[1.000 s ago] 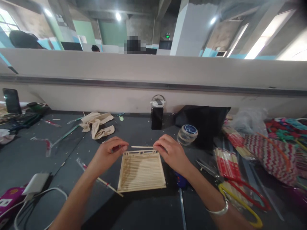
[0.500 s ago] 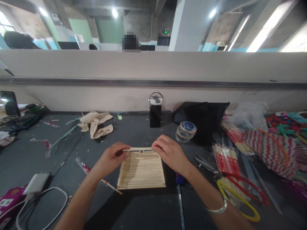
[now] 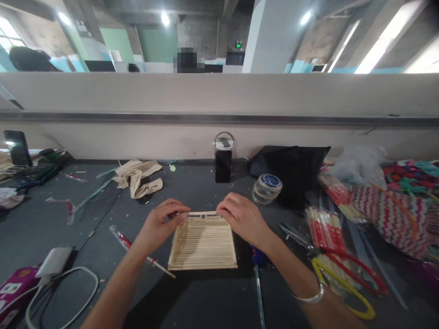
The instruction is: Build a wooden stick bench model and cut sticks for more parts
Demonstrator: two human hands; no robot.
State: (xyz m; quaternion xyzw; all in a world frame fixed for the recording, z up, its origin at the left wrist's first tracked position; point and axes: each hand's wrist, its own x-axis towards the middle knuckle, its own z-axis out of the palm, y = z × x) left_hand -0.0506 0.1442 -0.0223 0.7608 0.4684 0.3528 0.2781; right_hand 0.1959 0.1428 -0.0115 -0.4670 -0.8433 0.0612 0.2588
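Note:
A small tray-like frame of pale wooden sticks [image 3: 204,244] lies on the dark table. Along its far edge runs a thin stick [image 3: 203,213]. My left hand [image 3: 164,224] pinches the left end of that stick at the frame's far left corner, thumb and fingers close together. At the far right corner my right hand [image 3: 240,217] has its fingers closed on the stick's other end. The fingertips partly hide both corners. A single stick [image 3: 163,268] with a red band lies beside the frame's near left side.
Right of my hands are a glass jar [image 3: 266,189], scissors [image 3: 346,278], a blue glue gun [image 3: 258,256] and packs of sticks [image 3: 325,227]. A phone [image 3: 222,166] stands behind the frame. Crumpled cloth [image 3: 137,178] and a white charger [image 3: 55,262] are at left.
The stick at the far edge now sits lower, close against the frame. My left fingers have shifted slightly right along it; my right hand has barely moved.

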